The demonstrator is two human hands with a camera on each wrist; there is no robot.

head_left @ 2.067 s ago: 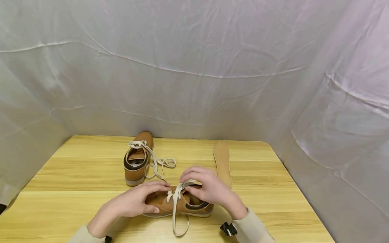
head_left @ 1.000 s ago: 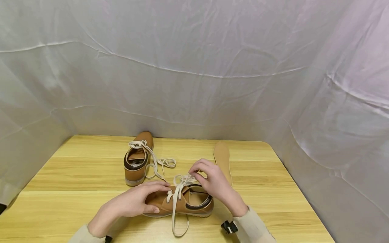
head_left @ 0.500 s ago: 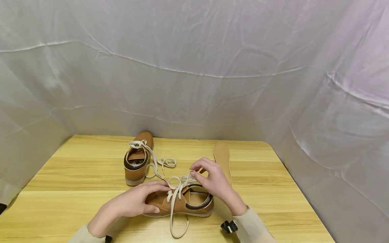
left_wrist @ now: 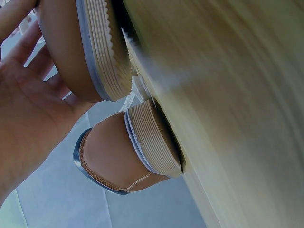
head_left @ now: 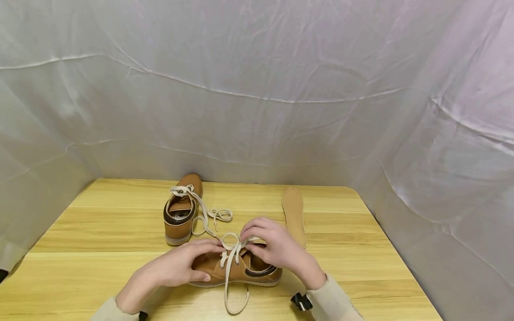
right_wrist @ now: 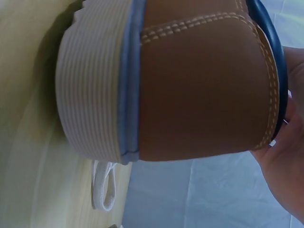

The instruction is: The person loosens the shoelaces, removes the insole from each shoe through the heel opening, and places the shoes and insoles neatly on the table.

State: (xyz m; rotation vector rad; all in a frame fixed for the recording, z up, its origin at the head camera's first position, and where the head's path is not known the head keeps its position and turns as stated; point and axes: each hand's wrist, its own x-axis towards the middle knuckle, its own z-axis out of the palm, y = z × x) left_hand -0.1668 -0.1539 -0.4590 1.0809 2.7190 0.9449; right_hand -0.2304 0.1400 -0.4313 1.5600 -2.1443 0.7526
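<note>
A tan lace-up shoe [head_left: 245, 274] lies on the table with its toe to the left. My left hand [head_left: 180, 265] holds the toe, thumb on the near side and fingers over the far side; the left wrist view shows the palm beside the toe. At the shoe's throat, my right hand [head_left: 277, 245] pinches the cream shoelace [head_left: 227, 285] between thumb and fingers. One loop of lace stands up left of those fingertips, and a long loop hangs over the near side. The right wrist view shows the heel [right_wrist: 199, 90], which hides most of the right fingers.
A second tan shoe [head_left: 178, 232] stands behind to the left, its loose laces [head_left: 205, 214] trailing right. A tan insole [head_left: 294, 214] lies at the back right of the wooden table [head_left: 345, 249]. Grey cloth [head_left: 257, 125] hangs around the back and sides.
My right hand rose back from the shoe's throat with the lace, then came down and left to it again. A lace loop formed beside it. The left hand stayed put.
</note>
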